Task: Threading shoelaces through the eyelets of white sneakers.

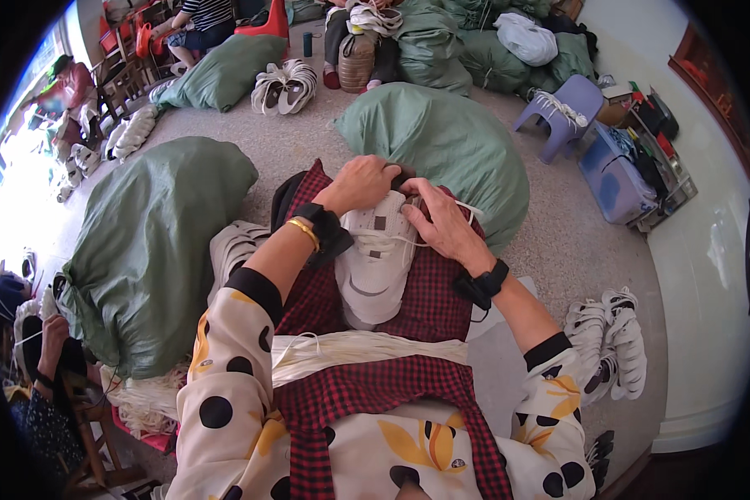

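Across the seated person's lap, a white shoe (377, 267) rested on a red-and-black checked apron (308, 304), its toe pointing back toward the wearer. Both hands were close together at its far end. The left hand (360, 185) was closed on the dark collar. The right hand (446, 223) had its thumb against the shoe's side and its forefinger bent near the opening; whether it pinched anything could not be told. A loose white lace (472, 206) passed by the right hand. Nearer the waist, a bundle of white laces (379, 350) stretched across the apron. Green sacks (162, 242) bulged to the left and ahead, and stacked white shoes (608, 342) sat on the floor (587, 254) at right. Farther off stood a purple stool (572, 98).
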{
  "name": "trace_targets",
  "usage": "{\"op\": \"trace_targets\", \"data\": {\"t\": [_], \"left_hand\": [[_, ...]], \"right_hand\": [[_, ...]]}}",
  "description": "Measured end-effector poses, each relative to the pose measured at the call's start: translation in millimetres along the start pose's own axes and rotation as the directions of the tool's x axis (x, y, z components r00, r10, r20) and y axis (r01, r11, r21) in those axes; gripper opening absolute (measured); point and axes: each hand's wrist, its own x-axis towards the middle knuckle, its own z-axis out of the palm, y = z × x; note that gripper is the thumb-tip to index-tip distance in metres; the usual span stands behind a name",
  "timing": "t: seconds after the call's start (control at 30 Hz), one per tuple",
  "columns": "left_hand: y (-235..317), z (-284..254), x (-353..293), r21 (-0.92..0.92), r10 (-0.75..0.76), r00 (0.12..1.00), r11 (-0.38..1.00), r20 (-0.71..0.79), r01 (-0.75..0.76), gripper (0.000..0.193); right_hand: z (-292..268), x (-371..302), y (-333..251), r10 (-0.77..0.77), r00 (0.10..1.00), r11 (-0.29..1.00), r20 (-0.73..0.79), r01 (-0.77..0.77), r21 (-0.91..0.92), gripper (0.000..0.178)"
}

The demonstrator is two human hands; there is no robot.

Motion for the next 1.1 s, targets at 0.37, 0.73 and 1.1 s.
{"op": "trace_targets", "data": {"t": [0.37, 0.73, 1.1], "left_hand": [[7.3, -48.8, -43.0, -0.538, -0.159, 0.983, 0.839, -0.093, 0.085, 0.038], [4.3, -46.8, -51.0, -0.555, -0.029, 0.998, 0.830, 0.056, 0.055, 0.036], [36.5, -69.6, -77.0, -0.344, -0.193, 0.939, 0.935, -0.284, 0.089, 0.030]], "right_hand": [[1.6, -8.7, -10.7, -0.031, 0.977, 0.999, -0.213, 0.038, 0.029, 0.025], [-3.8, 16.2, 21.0, 0.114, 0.989, 0.977, 0.098, -0.129, 0.170, 0.025], [-9.9, -33.9, -23.7, -0.034, 0.999, 0.999, 0.031, 0.033, 0.023, 0.016]]}}
